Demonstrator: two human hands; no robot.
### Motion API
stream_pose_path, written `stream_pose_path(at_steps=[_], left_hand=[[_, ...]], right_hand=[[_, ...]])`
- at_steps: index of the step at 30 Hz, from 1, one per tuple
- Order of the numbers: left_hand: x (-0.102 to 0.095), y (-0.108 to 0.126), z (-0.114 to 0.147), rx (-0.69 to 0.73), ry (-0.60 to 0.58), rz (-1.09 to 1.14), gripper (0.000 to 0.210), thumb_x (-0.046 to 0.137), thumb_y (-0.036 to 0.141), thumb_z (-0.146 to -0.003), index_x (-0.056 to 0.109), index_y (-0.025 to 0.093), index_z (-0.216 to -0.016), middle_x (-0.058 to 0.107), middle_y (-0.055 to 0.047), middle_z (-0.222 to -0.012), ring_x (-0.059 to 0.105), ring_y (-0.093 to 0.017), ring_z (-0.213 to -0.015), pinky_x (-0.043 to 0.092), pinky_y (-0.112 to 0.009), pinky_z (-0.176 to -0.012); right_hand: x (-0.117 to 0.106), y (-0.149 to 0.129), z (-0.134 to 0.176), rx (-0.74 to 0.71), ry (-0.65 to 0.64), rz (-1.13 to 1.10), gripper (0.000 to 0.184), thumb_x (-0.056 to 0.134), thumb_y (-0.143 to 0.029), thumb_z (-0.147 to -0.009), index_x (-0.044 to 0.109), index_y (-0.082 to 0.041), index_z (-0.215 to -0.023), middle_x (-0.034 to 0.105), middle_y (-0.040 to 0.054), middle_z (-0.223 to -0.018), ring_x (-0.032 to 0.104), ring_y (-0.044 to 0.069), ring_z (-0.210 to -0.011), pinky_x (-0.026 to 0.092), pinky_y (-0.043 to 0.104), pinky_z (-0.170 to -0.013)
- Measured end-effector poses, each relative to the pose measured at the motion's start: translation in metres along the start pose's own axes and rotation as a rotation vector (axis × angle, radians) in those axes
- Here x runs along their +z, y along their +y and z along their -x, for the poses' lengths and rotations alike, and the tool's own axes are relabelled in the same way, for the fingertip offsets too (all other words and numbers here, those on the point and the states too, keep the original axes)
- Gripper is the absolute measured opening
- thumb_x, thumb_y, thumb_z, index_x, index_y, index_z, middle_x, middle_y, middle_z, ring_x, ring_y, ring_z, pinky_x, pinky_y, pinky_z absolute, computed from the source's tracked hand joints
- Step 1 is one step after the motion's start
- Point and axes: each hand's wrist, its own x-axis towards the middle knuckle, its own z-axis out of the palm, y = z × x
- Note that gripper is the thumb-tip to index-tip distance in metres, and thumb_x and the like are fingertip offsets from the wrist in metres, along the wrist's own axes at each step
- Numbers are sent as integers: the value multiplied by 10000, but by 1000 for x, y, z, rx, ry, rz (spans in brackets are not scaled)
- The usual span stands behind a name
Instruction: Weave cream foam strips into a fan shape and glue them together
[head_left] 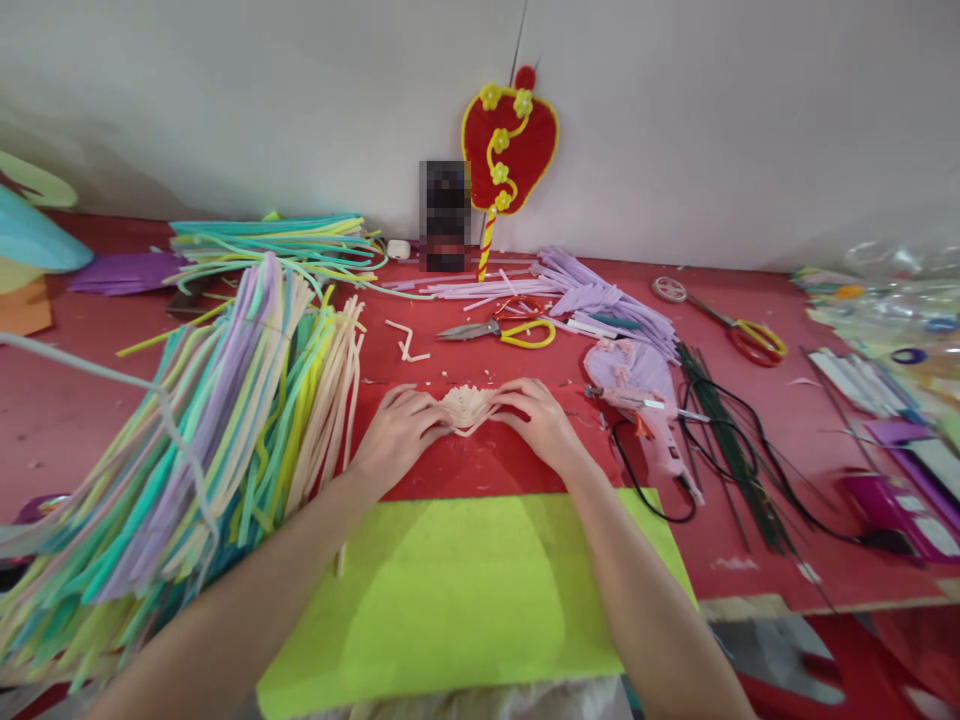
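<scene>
A small cream fan-shaped piece of bent pipe cleaners (466, 408) lies between my two hands, over a red sheet (465, 470). My left hand (405, 425) has its fingers closed on the left edge of the piece. On the opposite edge, the fingers of my right hand (536, 415) pinch it too. Its layers form nested V shapes, with the point toward me. A lime green felt sheet (465, 590) is spread under my forearms. Just beyond the hands are bent cream offcuts (407, 342) and scissors with yellow and red handles (499, 330).
Left is a large heap of multicoloured pipe cleaners (187, 430). To the right, a pink glue gun (652, 420) rests by a lilac fan shape (630, 362), its black cord looping near green stems (724, 450). A red fan with yellow flowers (517, 150) leans on the wall behind lilac pipe cleaners (592, 295).
</scene>
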Motion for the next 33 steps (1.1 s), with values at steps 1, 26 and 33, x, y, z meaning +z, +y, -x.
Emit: stream_pose_path(at_steps=[1,26,33], left_hand=[[1,0,0,4,-6,-1,65,608,273,-858,665,245,-871,687,15,-868,606,-155,-853,374,-396,-955],[-7,-4,3,-271,106,87,64,628,248,-835,631,198,-875,629,-22,-851,585,-175,-811,461,-327,-775],[5,5,3,-9,-107,17,153,548,310,-892,669,228,-938,632,-34,-949,569,-183,-891,430,-350,-806]], right_hand=[[0,0,0,0,-3,0,178,587,-274,-870,674,-242,-1022,618,71,-1035,552,213,-993,445,401,-916],[-9,-6,7,81,25,16,127,588,-241,-872,684,-226,-953,625,52,-941,565,194,-926,450,346,-863],[-6,-9,5,84,31,-23,130,595,-274,-870,697,-219,-930,633,57,-912,578,188,-894,457,332,-838]])
